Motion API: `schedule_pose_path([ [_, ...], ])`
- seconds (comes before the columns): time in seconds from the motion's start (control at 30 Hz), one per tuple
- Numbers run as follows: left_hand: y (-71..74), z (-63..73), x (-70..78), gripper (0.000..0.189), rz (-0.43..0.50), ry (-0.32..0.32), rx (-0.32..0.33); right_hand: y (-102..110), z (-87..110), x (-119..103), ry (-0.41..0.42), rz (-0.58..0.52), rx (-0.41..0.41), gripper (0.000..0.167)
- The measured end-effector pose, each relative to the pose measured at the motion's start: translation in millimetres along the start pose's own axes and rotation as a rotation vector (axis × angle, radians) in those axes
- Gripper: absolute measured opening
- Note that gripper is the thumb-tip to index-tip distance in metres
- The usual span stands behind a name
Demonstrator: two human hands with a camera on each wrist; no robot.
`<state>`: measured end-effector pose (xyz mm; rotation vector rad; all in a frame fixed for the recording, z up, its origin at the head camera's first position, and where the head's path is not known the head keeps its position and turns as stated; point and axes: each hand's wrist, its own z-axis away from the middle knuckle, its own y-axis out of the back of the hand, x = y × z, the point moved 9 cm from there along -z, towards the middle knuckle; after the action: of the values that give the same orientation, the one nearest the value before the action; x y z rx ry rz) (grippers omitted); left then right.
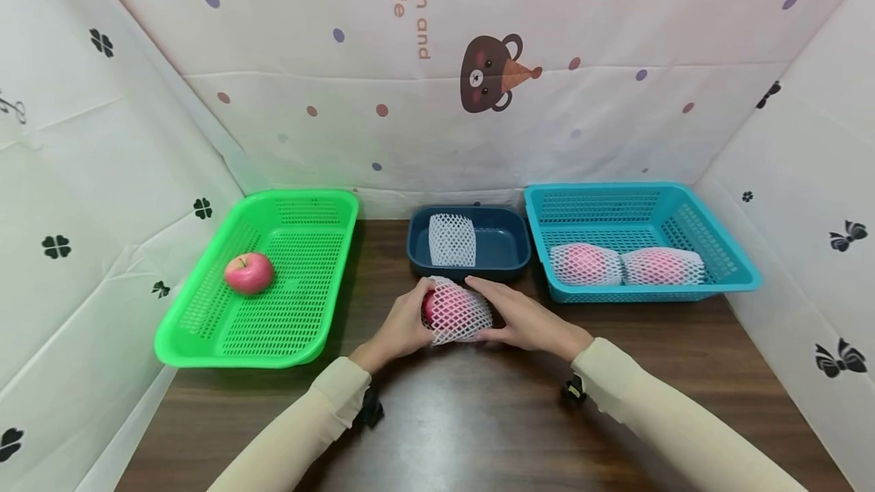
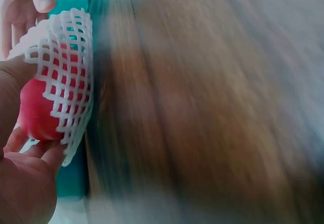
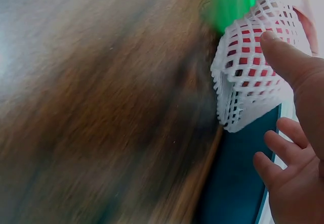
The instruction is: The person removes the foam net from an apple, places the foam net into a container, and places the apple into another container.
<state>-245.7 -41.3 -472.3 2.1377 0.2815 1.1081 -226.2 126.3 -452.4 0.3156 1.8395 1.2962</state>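
Two netted apples [image 1: 584, 264] are set in the right basket [image 1: 642, 296]; midway, a partly sleeved apple [image 1: 451, 313] is gripped by the left hand [image 1: 403, 325], the right hand [image 1: 526, 317] splayed at its net [image 1: 482, 316]; at left, one bare apple [image 1: 249, 274] is left.

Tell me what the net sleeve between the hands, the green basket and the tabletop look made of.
The net sleeve: probably foam plastic, matte white; its puffy strands bend around the apple.
The green basket: likely moulded plastic, slightly glossy, with even colour and regular perforations.
The tabletop: brown, glossy wood or imitation laminate; grain and sheen show, but not which.
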Motion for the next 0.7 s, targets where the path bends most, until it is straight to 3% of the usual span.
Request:
schedule_pose_path([
  [0.2, 9.0, 7.3, -7.6, 0.081, 0.032, 0.071, -0.028, -5.5, -9.8, -4.1, 0.008, 0.003, -0.041, 0.087],
  [0.47, 16.6, 14.2, -8.4, 0.083, 0.009, -0.002, -0.025, -9.1, -18.6, -7.9, 0.042, 0.003, -0.058, 0.079],
  [0.7, 18.7, 17.4, -12.5, 0.083, -0.003, 0.033, -0.022, -13.6, -22.7, -10.3, 0.05, -0.009, -0.067, 0.073],
])
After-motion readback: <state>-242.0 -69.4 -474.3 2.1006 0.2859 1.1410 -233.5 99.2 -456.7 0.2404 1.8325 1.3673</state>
